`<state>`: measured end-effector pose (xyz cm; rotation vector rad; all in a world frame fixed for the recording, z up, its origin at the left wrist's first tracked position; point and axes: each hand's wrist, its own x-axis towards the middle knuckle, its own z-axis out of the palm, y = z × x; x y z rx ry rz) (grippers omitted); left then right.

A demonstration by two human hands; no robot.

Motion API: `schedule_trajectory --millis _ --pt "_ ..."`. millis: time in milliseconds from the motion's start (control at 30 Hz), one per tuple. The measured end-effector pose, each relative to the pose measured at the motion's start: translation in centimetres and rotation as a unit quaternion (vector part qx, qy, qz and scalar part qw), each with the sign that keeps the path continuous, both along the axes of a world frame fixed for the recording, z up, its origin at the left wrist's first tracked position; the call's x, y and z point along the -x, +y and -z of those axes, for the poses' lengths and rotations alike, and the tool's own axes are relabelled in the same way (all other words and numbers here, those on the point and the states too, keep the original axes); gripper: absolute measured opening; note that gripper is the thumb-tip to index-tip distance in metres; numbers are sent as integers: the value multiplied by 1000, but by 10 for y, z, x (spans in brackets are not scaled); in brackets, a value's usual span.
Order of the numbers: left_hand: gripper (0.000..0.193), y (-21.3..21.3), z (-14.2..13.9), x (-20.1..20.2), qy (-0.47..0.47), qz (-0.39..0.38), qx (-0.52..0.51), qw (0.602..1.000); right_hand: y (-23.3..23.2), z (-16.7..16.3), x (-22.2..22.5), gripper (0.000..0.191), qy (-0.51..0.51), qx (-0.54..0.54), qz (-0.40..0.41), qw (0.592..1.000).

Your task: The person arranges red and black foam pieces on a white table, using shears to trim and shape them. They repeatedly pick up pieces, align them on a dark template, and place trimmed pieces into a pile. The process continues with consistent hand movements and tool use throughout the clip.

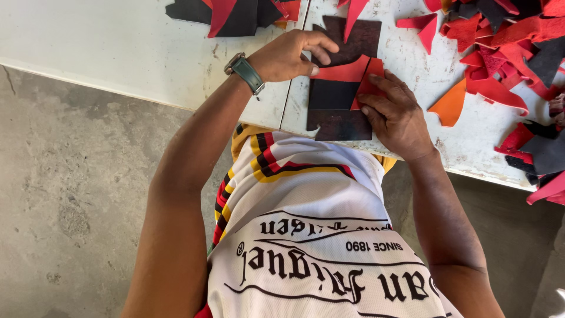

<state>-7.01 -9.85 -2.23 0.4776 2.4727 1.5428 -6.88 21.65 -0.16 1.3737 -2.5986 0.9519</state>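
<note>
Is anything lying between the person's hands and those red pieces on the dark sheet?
Nothing visible does. The left hand presses the red strip with its thumb, and the right hand lies directly on the folded red piece, both atop the dark sheet. The loose scraps lie apart, off to the right.

The right hand covers the three o'clock edge of the dark cross-shaped piece, and the red piece hides its middle. The left hand hides where its fingertips meet that piece. At twelve o'clock the frame cuts off the black-and-red pile; at three o'clock it cuts the scrap heap. The table runs out past nine o'clock.
</note>
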Motion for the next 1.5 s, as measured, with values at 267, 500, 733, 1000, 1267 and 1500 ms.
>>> schedule_trajectory --millis 267,500,733,1000,1267,1500 --pt "42 -10 -3 14 -16 29 18 999 -7 -2 3 20 -26 -7 -6 1000" --pt "39 -5 -15 12 -3 11 85 996 -14 2 -16 23 -56 25 34 998" --pt "38 -2 -11 13 -19 15 106 994 -14 7 -46 22 35 18 76 996" --pt "40 0 -13 15 -16 24 97 995 -15 5 -33 20 -6 2 36 999" --pt "45 10 -9 7 7 5 109 994 -17 4 -36 23 -28 30 56 998" --pt "38 34 -5 -11 286 75 155 943 -17 3 -33 22 16 7 53 998"
